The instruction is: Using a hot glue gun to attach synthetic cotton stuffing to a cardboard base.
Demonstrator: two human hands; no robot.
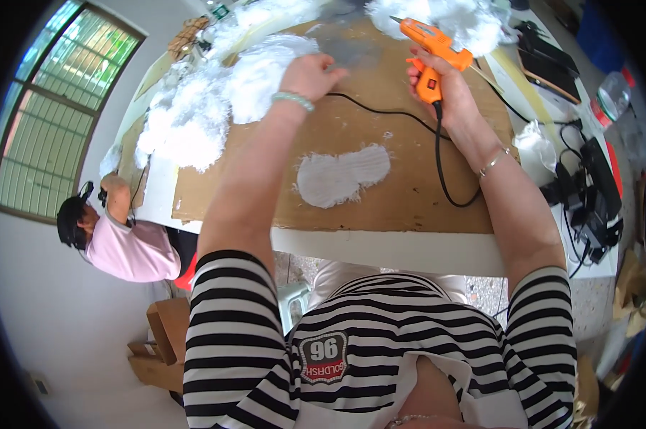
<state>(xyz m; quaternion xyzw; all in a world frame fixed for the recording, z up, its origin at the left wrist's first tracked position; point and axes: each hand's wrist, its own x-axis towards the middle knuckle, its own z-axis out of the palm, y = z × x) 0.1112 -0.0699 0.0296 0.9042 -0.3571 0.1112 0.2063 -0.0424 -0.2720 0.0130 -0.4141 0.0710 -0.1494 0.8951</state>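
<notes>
An orange hot glue gun [437, 46] is gripped in my right hand [448, 86], its dark nozzle pointing up and left over the board. Its black cord loops down beside my right wrist and back across the cardboard. My left hand [310, 77] is over the far middle of the cardboard [230, 196], beside a mound of white fluffy stuffing [262, 75]. Thumb and forefinger there are a little apart with nothing visible between them; the other fingers are partly hidden. Nearer to me, a flat white fibrous piece [343, 175] with ragged edges lies on the cardboard.
More white stuffing [187, 118] lies left and far right. On the right are a clear plastic bottle [612, 96], crumpled clear plastic [537, 143], and black devices with cables [591, 193]. A co-worker in a pink shirt [133, 250] is at the table's left side.
</notes>
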